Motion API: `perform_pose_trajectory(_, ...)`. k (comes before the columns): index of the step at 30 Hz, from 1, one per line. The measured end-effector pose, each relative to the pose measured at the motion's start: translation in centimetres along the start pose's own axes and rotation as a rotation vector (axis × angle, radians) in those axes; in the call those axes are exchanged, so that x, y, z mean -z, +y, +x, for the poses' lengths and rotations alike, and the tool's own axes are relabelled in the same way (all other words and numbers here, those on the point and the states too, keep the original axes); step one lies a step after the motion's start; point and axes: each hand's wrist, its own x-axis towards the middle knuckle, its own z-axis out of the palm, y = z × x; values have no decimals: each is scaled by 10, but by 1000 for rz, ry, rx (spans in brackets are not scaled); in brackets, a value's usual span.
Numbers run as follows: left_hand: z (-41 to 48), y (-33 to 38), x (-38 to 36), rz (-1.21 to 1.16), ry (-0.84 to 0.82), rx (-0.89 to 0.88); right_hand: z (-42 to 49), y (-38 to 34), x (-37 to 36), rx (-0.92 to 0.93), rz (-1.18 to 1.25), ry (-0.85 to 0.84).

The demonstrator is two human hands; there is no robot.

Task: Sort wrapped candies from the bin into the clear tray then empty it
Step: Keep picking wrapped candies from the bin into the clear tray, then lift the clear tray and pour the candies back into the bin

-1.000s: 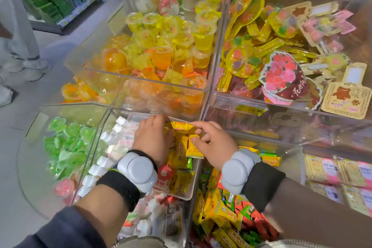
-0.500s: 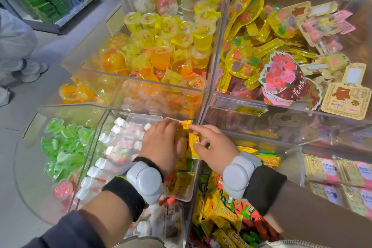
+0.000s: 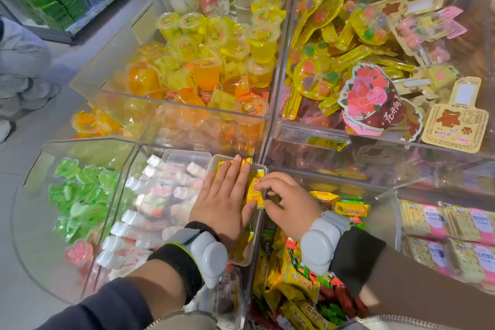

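A clear tray (image 3: 219,159) rests on the bin of small white bottles, holding several yellow wrapped candies. My left hand (image 3: 225,198) lies flat over the candies in the tray, fingers together and stretched out. My right hand (image 3: 288,202) is just right of it, its fingertips pinching the edge of a yellow wrapped candy (image 3: 253,191) that stands at the tray's right side. Below my right wrist, the candy bin (image 3: 302,281) is full of yellow, green and red wrapped candies.
White bottles (image 3: 160,201) fill the bin left of the tray and green jellies (image 3: 80,190) the one beyond. Raised acrylic bins of jelly cups (image 3: 214,43) and lollipop packs (image 3: 361,61) stand behind. Pink-and-yellow packs (image 3: 450,233) lie at right. A person's leg (image 3: 21,61) is at far left.
My left hand has slid forward and flattened onto the candies in the tray. My right hand has shifted right and pinches the yellow candy at the tray's edge. The person at left stepped away.
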Motion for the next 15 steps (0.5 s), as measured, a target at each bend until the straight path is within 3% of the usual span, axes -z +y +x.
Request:
perform_pose_trajectory(9,-2,3,-4,66,-1,2,-9,-1,1,90,-226,-66)
perform_pose_trajectory(15,-3,1,-9,107,-11,-9,-15,2,-12,87,-407,-220)
